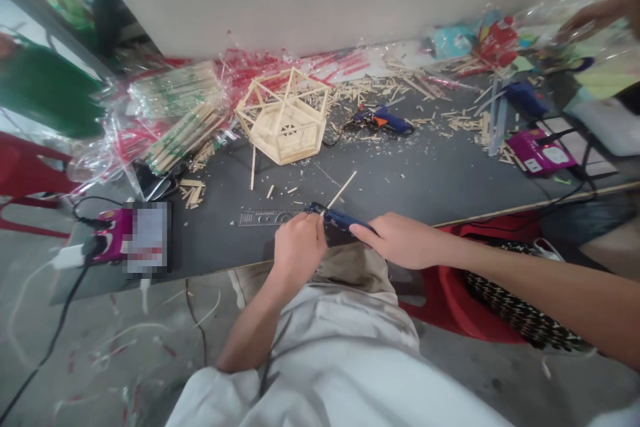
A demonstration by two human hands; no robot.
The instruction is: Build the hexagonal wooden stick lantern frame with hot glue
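My left hand (299, 245) is closed in a pinch on a thin wooden stick (343, 190) that slants up to the right. My right hand (400, 240) grips a dark blue tool (336, 216), probably a glue gun, with its tip meeting the lower end of the stick. Both hands are at the near edge of the dark grey table (410, 177), above my lap. Farther back stands a hexagonal frame built of wooden sticks (283, 117).
A second blue glue gun (385, 119) lies behind the frame among stick scraps. Bundles of sticks in plastic (183, 123) sit at the left, a magenta power strip (113, 233) at the near left, a magenta box (537, 153) and another person's hand (595, 17) at the right. A ruler (263, 217) lies near my left hand.
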